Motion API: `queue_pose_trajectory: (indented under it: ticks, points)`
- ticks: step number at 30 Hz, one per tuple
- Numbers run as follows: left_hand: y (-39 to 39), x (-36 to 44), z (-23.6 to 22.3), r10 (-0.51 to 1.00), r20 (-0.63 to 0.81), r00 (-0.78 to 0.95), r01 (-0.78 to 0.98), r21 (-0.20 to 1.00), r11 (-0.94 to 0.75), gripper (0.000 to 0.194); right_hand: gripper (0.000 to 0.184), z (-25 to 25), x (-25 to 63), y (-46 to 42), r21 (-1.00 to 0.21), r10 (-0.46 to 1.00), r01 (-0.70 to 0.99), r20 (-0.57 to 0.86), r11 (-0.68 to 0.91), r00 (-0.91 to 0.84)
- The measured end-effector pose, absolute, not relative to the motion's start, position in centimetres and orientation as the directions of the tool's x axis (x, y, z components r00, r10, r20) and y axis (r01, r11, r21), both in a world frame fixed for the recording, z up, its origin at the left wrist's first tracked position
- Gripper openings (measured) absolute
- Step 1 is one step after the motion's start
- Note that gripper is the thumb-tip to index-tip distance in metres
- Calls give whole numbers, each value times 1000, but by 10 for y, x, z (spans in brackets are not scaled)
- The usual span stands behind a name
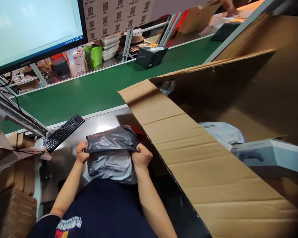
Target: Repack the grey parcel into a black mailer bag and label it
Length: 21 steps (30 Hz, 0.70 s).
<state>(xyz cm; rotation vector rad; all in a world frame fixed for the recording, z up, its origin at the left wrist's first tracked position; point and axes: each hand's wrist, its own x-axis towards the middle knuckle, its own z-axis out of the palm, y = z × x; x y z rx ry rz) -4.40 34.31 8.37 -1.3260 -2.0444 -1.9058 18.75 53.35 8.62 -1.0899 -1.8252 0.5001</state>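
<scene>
A dark grey plastic mailing bag (111,140) is stretched between my two hands, close to my body. My left hand (82,152) is closed on its left edge, and my right hand (142,156) grips the right edge. Just below it and nearer to me lies a lighter grey plastic surface (111,167) with a printed patch; I cannot tell whether it is part of the same bag or a second package. Something red (138,133) shows behind the bag's right end, partly hidden.
A keyboard (64,132) lies on the metal table under a monitor (34,29). Beyond runs a green conveyor belt (89,94) carrying a black package (151,57). On my right, a large open cardboard box (183,145) holds a white package (222,132) and a printed box (260,153). Stacked cardboard (20,205) stands left.
</scene>
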Motion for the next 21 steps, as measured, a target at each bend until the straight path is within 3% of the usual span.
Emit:
queue_pose_trajectory:
  ticks: [4, 7, 10, 12, 14, 16, 18, 21]
  points:
    - [321, -70, 84, 657, 526, -540, 660, 749, -58, 21, 32, 63, 204, 548, -644, 782, 451, 564, 618, -265]
    - [313, -84, 78, 576, 494, -652, 618, 786, 26, 21, 20, 42, 217, 552, -557, 625, 289, 643, 779, -443]
    - [329, -89, 69, 336, 360, -870, 413, 905, 99, 16, 15, 25, 222, 543, -489, 493, 162, 685, 857, -537]
    - [352, -90, 65, 270, 143, -952, 164, 985, 57, 24, 19, 18, 222, 534, -469, 437, 108, 684, 877, -584]
    - [375, -90, 63, 399, -106, -911, -109, 994, 15, 31, 20, 14, 224, 528, -458, 390, 59, 673, 887, -628]
    - [389, -89, 61, 553, -267, -790, -292, 955, 43, 31, 18, 11, 229, 529, -463, 375, 38, 665, 885, -646]
    - [393, -87, 59, 629, -330, -704, -364, 928, 79, 33, 13, 8, 234, 537, -491, 430, 73, 670, 868, -605]
    - [385, -83, 53, 688, -359, -630, -390, 913, 120, 37, 8, 2, 233, 551, -610, 623, 206, 622, 765, -474]
